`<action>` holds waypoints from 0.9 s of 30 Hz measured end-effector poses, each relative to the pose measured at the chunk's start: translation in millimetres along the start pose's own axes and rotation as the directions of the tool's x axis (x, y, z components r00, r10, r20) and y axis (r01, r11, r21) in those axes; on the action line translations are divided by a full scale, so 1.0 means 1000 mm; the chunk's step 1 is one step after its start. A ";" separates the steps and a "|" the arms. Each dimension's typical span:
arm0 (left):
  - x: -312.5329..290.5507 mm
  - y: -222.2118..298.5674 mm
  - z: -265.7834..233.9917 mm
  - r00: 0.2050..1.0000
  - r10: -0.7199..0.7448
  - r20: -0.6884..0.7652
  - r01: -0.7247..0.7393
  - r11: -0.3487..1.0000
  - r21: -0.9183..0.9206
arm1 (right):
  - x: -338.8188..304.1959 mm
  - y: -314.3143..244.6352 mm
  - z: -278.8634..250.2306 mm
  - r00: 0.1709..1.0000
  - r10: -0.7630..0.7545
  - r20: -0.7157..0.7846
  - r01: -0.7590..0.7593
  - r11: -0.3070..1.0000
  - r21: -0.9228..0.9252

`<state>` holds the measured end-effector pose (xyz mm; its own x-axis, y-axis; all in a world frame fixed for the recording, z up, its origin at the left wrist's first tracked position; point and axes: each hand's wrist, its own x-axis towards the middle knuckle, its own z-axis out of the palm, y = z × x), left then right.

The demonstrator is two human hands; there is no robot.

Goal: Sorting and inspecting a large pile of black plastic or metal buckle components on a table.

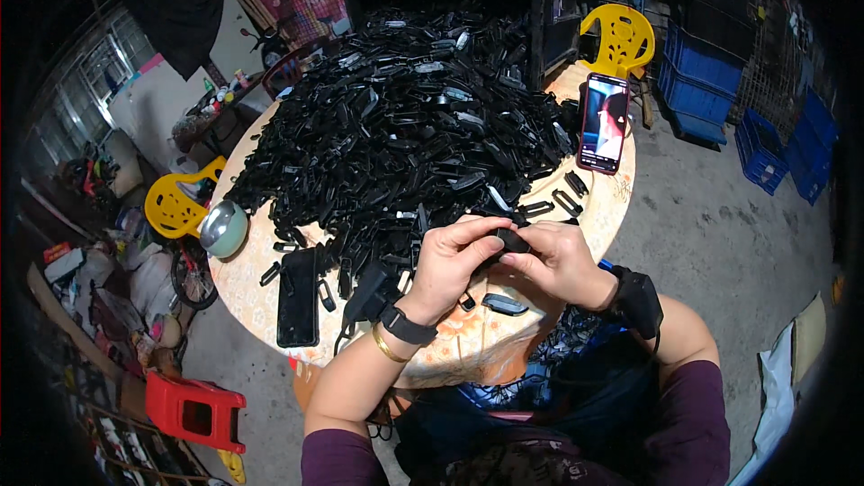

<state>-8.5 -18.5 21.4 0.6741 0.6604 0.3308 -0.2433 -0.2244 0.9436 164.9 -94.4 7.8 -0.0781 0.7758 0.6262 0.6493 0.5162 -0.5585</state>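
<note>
Both hands meet at the near side of a round table, closed around a small black plastic part [511, 241]. My left hand [450, 261] pinches it between thumb and fingers from the left. From the right, my right hand [562, 261] grips the same part, which the fingers partly cover. Just below the hands lies a loose grey-and-black plastic piece [505, 304]. Beyond them rises a large heap of black plastic parts [405, 126]. A few oblong black frames [567, 202] lie apart to the right of the heap.
The table [252, 306] has a patterned cloth. On it are a dark phone [299, 297], a propped phone with a lit screen [603, 121] and a metal bowl [224, 228]. Around it stand yellow chairs [621, 39], a red stool [193, 409] and blue crates [702, 76].
</note>
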 end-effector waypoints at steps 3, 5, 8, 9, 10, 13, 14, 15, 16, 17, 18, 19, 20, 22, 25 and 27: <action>0.005 0.009 -0.006 0.988 -0.125 0.089 0.120 0.991 0.058 | 0.002 0.003 -0.006 1.000 -0.003 0.000 0.003 1.000 -0.018; 0.010 0.013 -0.014 0.986 -0.126 0.112 0.117 0.990 0.082 | 0.006 0.003 -0.018 0.959 0.034 0.281 -0.051 0.997 0.054; 0.018 0.007 -0.027 1.000 0.026 0.000 -0.023 0.914 0.404 | 0.005 -0.003 -0.021 0.880 0.044 0.473 0.021 0.991 -0.131; 0.023 0.002 -0.031 0.990 0.127 -0.068 -0.066 0.821 0.567 | 0.003 -0.005 -0.021 0.845 0.064 0.531 0.044 0.981 -0.189; 0.028 -0.002 -0.034 0.965 0.237 -0.116 -0.086 0.697 0.712 | 0.001 -0.005 -0.020 0.845 0.043 0.533 0.070 0.979 -0.190; 0.044 -0.013 -0.030 0.916 0.394 -0.080 -0.127 0.472 0.872 | -0.002 -0.007 -0.015 0.864 -0.011 0.503 0.127 0.972 -0.198; 0.049 -0.016 -0.028 0.907 0.420 -0.038 -0.139 0.382 0.914 | -0.002 -0.005 -0.010 0.910 0.002 0.414 0.099 0.970 -0.222; 0.055 -0.022 -0.026 0.903 0.428 -0.028 -0.137 0.351 0.926 | -0.003 -0.002 -0.006 0.947 0.013 0.321 0.070 0.967 -0.244; 0.056 -0.027 -0.026 0.902 0.431 -0.026 -0.140 0.348 0.927 | -0.005 0.002 -0.001 0.948 0.010 0.319 0.072 0.967 -0.246; 0.057 -0.031 -0.026 0.924 0.382 -0.010 -0.105 0.279 0.955 | -0.006 0.007 0.003 0.960 -0.002 0.281 0.100 0.936 -0.337; 0.057 -0.034 -0.026 0.945 0.327 0.002 -0.074 0.207 0.975 | -0.007 0.012 0.007 0.969 -0.012 0.245 0.119 0.897 -0.426; 0.056 -0.035 -0.026 0.951 0.308 0.013 -0.073 0.185 0.980 | -0.007 0.015 0.007 0.963 -0.002 0.269 0.123 0.892 -0.436; 0.056 -0.036 -0.026 0.952 0.306 0.015 -0.075 0.184 0.980 | -0.006 0.018 0.007 0.964 -0.001 0.266 0.121 0.892 -0.436; 0.054 -0.037 -0.026 0.934 0.357 0.027 -0.096 0.178 0.979 | -0.006 0.021 0.005 0.965 -0.048 0.260 0.153 0.904 -0.400; 0.049 -0.035 -0.027 0.893 0.449 -0.014 -0.133 0.293 0.947 | -0.003 0.022 0.002 0.985 -0.091 0.147 0.135 0.936 -0.325; 0.047 -0.027 -0.027 0.858 0.510 -0.064 -0.152 0.369 0.917 | -0.001 0.026 -0.001 0.999 -0.033 0.018 0.036 0.979 -0.199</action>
<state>11.0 37.9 11.6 0.4097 0.4975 0.7646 0.4474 -0.8401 0.3069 182.5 -82.1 -7.4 -0.1128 0.7649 0.6341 0.7835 0.4610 -0.4167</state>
